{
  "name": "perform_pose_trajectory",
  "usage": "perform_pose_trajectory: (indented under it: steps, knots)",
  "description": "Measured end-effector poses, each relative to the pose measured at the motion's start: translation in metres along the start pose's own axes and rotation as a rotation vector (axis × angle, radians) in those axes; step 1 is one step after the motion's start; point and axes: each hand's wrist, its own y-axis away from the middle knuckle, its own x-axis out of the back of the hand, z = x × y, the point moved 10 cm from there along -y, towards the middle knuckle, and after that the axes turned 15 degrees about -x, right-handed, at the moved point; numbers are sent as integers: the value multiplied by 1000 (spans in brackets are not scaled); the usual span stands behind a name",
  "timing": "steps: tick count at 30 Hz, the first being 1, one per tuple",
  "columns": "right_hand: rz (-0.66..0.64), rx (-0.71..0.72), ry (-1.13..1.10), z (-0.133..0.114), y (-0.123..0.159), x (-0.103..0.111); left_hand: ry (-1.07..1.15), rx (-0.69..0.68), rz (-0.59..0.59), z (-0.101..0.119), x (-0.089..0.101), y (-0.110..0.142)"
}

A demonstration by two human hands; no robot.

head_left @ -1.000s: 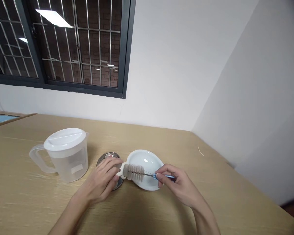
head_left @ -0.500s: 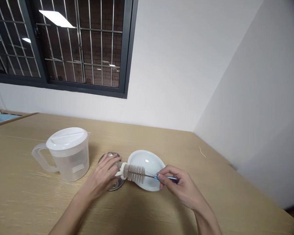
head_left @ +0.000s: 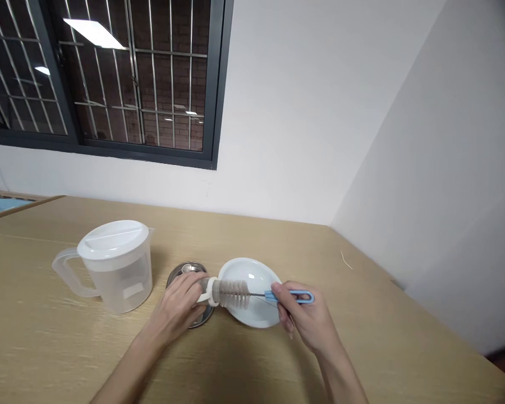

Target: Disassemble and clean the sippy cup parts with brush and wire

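My right hand (head_left: pixel 305 314) pinches the blue handle of a bottle brush (head_left: pixel 235 294) between thumb and fingers. The brush lies level, its pale bristles pointing left. My left hand (head_left: pixel 179 303) is wrapped around a small clear container with a white collar (head_left: pixel 211 292), mostly hidden by my fingers; its kind I cannot make out. The bristles meet the collar's opening, and part of the brush head seems to sit inside it. Below the brush is a white bowl (head_left: pixel 258 315). Under my left hand a round metal dish (head_left: pixel 175 271) rests on the table, with a small shiny thing in it.
A clear plastic pitcher (head_left: pixel 120 280) with a white lid stands at the left on the wooden table (head_left: pixel 244 370). A thin pale strand (head_left: pixel 345 261) lies at the right. Behind the table are a white wall (head_left: pixel 286 140) and a barred window (head_left: pixel 151 84).
My right hand has turned on the handle, so that its looped end now shows above the fingers. My left hand and the container stay almost in place. The view shifts slightly.
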Motion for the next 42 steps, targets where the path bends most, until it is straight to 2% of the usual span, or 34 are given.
perform_pose_trajectory:
  steps: [4,9,17,23,27,35,42]
  knots:
    - [-52,-34,45,1,3,4,78,-24,-49,-2,-4,1]
    - [-75,-6,131,4,4,11,132,-12,-77,-6,-1,-2]
    - [-123,35,237,-3,6,5,190,21,-114,-11,0,-2]
    - [-134,-80,132,11,-2,-8,72,2,-57,-5,-2,3]
    - [-110,-50,126,11,-2,-9,88,18,-28,-10,2,3]
    - [-117,-31,178,0,3,2,150,-37,-29,-10,2,0]
    - [-131,-9,235,0,6,2,210,28,-78,-13,-1,-2]
